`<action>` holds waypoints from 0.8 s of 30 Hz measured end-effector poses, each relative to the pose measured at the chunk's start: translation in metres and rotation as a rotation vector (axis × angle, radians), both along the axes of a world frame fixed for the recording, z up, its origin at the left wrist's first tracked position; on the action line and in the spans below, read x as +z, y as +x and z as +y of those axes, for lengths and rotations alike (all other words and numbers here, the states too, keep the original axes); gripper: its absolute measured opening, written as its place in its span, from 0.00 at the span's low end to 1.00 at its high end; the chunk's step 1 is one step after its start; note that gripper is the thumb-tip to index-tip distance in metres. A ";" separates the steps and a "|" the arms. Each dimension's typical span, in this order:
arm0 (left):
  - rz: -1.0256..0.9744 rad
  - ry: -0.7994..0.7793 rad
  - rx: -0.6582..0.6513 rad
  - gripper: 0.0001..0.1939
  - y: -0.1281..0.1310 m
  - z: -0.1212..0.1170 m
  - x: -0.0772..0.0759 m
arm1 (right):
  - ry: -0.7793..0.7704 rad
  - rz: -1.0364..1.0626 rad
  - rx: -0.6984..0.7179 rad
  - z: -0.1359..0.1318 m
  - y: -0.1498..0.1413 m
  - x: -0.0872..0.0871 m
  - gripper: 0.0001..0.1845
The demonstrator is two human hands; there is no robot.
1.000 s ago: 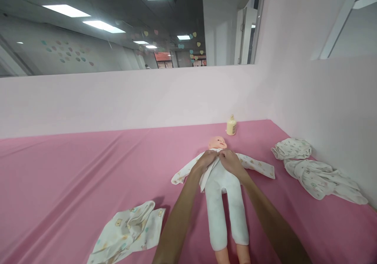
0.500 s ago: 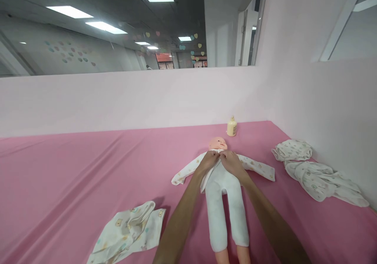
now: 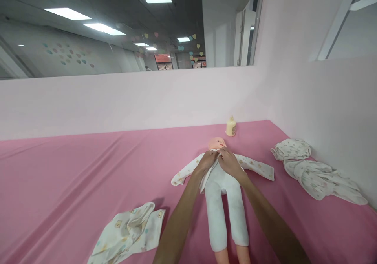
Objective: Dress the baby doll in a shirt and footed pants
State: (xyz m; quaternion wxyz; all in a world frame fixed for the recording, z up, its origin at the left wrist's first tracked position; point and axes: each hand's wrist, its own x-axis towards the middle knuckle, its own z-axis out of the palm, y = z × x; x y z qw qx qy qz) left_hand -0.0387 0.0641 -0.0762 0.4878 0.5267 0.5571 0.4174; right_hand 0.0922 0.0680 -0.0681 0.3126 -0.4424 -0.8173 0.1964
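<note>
A baby doll (image 3: 224, 179) with a white cloth body lies on its back on the pink sheet (image 3: 112, 170), its head away from me. It wears a white baby shirt (image 3: 255, 165) with small printed figures, the sleeves spread to both sides. At the neckline, my left hand (image 3: 208, 159) is closed, pinching the shirt's front edge. My right hand (image 3: 228, 161) is closed on the shirt right beside it, the fingers of both hands nearly meeting below the doll's chin. What lies between the fingertips is mostly hidden.
A pale yellow pump bottle (image 3: 231, 126) stands beyond the doll's head near the wall. On the right are a folded printed cloth (image 3: 291, 149) and a crumpled printed garment (image 3: 322, 179). Another printed garment (image 3: 129, 232) lies at the front left.
My right hand has shifted slightly up and left, closer to the doll's chin and to my left hand. My left hand stays on the shirt's neckline. The view has tilted slightly.
</note>
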 end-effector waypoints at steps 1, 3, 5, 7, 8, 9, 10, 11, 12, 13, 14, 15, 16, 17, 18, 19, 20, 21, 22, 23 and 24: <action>-0.023 -0.013 0.009 0.15 0.000 0.000 0.001 | 0.005 -0.004 -0.018 0.000 0.000 -0.001 0.16; -0.059 -0.037 0.028 0.13 0.000 -0.001 0.002 | 0.004 -0.017 -0.057 0.002 0.000 -0.001 0.15; -0.073 -0.049 0.038 0.11 0.000 0.000 0.003 | -0.013 -0.029 -0.077 0.003 0.000 -0.001 0.15; -0.077 -0.054 0.026 0.11 -0.001 0.000 0.004 | -0.032 -0.032 -0.075 0.004 0.000 -0.001 0.15; -0.082 -0.061 0.020 0.12 -0.002 0.001 0.003 | -0.039 -0.029 -0.071 0.004 0.001 0.000 0.15; -0.091 -0.070 0.015 0.12 -0.003 0.001 0.003 | -0.047 -0.027 -0.068 0.004 0.001 0.000 0.16; -0.102 -0.080 0.011 0.12 -0.004 0.002 0.002 | -0.056 -0.027 -0.066 0.004 0.002 0.001 0.16; -0.116 -0.091 0.008 0.12 -0.005 0.002 0.001 | -0.066 -0.028 -0.061 0.004 0.003 0.001 0.17; -0.133 -0.100 0.007 0.12 -0.006 0.002 -0.001 | -0.074 -0.030 -0.053 0.003 0.004 0.002 0.17; -0.150 -0.106 0.007 0.11 -0.006 0.003 -0.002 | -0.076 -0.033 -0.042 0.003 0.004 0.003 0.17; -0.167 -0.108 0.009 0.11 -0.007 0.003 -0.003 | -0.074 -0.036 -0.034 0.002 0.005 0.003 0.17; -0.181 -0.108 0.014 0.10 -0.007 0.003 -0.003 | -0.069 -0.042 -0.026 0.001 0.005 0.004 0.18; -0.193 -0.108 0.019 0.10 -0.007 0.003 -0.003 | -0.064 -0.052 -0.018 0.001 0.006 0.005 0.19; -0.204 -0.108 0.022 0.10 -0.006 0.003 -0.002 | -0.062 -0.063 -0.014 0.001 0.006 0.005 0.19; -0.211 -0.104 0.024 0.11 -0.005 0.003 -0.001 | -0.069 -0.071 -0.014 0.001 0.007 0.005 0.19; -0.211 -0.097 0.026 0.11 -0.004 0.002 0.001 | -0.084 -0.077 -0.013 0.001 0.008 0.006 0.19; -0.203 -0.086 0.027 0.11 -0.004 0.001 0.003 | -0.108 -0.080 -0.010 0.001 0.009 0.006 0.18; -0.181 -0.078 0.029 0.12 -0.003 -0.001 0.006 | -0.137 -0.081 -0.006 0.001 0.011 0.007 0.17; -0.141 -0.072 0.036 0.14 -0.003 -0.003 0.009 | -0.167 -0.081 -0.005 0.001 0.014 0.007 0.16; -0.083 -0.062 0.046 0.15 -0.004 -0.007 0.011 | -0.193 -0.077 -0.008 0.001 0.016 0.008 0.16; -0.015 -0.044 0.050 0.17 -0.005 -0.012 0.014 | -0.210 -0.074 -0.013 0.001 0.019 0.009 0.16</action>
